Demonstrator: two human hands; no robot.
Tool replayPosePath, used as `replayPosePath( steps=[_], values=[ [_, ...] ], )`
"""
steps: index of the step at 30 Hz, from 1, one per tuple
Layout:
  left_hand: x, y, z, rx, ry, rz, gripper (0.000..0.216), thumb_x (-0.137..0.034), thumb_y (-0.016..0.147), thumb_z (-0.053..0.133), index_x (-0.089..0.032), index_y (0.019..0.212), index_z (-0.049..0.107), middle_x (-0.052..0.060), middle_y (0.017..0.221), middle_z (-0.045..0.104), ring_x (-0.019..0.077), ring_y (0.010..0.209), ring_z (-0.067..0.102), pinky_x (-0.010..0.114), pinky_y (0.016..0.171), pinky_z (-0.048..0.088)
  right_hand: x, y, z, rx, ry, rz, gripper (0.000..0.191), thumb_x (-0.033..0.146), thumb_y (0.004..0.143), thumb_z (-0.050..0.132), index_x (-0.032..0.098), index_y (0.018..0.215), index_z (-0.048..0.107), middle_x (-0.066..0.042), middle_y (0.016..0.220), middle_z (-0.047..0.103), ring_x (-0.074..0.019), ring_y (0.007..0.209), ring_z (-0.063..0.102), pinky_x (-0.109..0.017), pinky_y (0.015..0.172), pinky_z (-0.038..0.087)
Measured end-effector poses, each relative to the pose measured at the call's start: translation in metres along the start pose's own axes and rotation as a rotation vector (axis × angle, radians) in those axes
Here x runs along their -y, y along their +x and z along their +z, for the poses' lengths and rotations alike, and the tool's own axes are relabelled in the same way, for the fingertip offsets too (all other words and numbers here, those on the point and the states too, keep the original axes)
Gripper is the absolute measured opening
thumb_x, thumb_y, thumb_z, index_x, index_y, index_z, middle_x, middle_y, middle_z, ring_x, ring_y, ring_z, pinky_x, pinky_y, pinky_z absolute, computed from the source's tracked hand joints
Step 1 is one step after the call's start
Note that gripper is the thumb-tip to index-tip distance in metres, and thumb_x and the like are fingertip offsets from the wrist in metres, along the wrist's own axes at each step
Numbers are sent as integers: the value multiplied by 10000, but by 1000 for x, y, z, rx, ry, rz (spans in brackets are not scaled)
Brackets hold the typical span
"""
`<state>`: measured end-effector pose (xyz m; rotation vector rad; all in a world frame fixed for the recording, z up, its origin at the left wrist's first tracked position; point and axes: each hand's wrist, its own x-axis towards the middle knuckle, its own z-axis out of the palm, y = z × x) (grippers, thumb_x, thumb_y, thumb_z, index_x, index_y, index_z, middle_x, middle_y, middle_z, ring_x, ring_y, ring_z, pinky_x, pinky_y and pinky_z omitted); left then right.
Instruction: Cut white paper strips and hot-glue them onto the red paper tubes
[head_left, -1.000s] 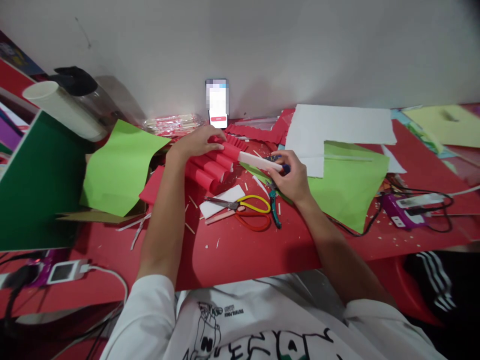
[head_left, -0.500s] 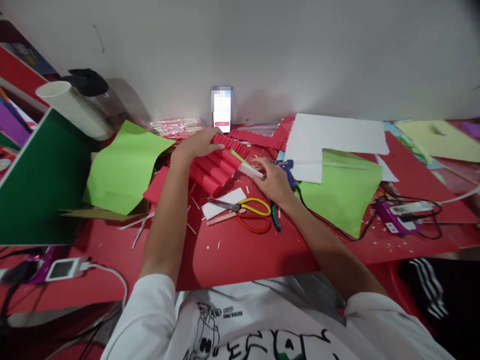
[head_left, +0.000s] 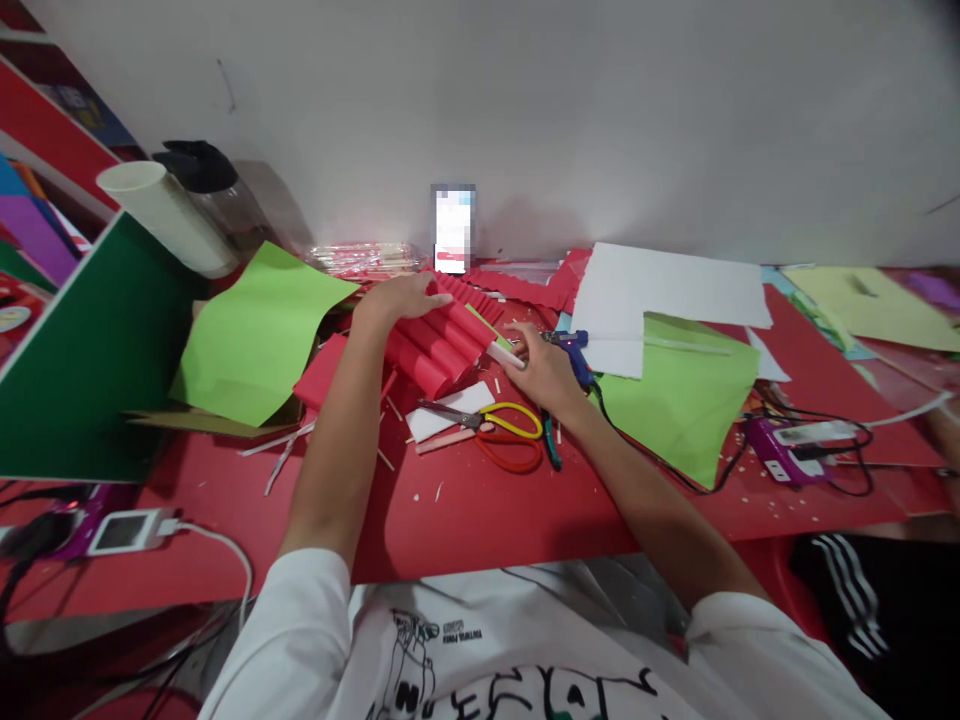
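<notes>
A row of red paper tubes [head_left: 435,345] joined side by side lies on the red table [head_left: 487,510]. My left hand [head_left: 401,297] rests flat on the far end of the tubes, fingers stretched over the top one. My right hand [head_left: 541,365] pinches the white near end of a tube [head_left: 504,355] at the row's right edge. A blue glue gun [head_left: 574,352] lies just right of that hand, not held.
Yellow-handled scissors [head_left: 495,417], a red loop and small pliers lie in front of the tubes. Light green sheets [head_left: 255,335] sit left and right, white paper [head_left: 660,290] behind. A phone [head_left: 453,230] leans on the wall. A dark green board, a paper roll and chargers with cables lie around.
My right hand has let go of the glue gun, which now lies on the table, and moved left onto the white tube end. The left hand stayed on the tubes.
</notes>
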<state>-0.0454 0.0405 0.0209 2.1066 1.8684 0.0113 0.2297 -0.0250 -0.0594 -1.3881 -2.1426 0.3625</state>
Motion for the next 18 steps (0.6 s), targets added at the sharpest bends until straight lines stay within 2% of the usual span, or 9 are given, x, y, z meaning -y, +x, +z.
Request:
replayPosePath(
  steps=[3,6,12,18],
  values=[
    [1,1,1,-10,-9,10,715,-660,991,469,-257,1582,440,118,1613,538,345,1432,544,450,1160,430,1,8,6,-7,-34,-13,477,261,882,692,215,1347,594,-80,1025,799,-283,881,758,-365,782,547],
    [2,3,3,-2,3,0,714,-666,988,472,-278,1587,435,93,1610,546,337,1432,543,444,1164,428,4,14,9,-21,-48,-7,472,278,895,687,204,1351,591,-95,1057,796,-292,904,759,-380,804,550],
    [5,7,7,-18,4,-21,684,-633,982,509,-246,1546,485,120,1576,577,340,1391,581,426,1131,451,-1,7,0,42,-51,18,590,206,841,706,205,1407,538,-68,994,778,-261,877,744,-347,782,533],
    [2,6,6,-19,19,-25,707,-625,988,500,-234,1575,462,145,1591,561,362,1396,584,456,1135,454,-2,6,-3,67,-68,65,598,163,838,689,197,1410,517,-58,956,776,-262,863,747,-339,765,516]
  ],
)
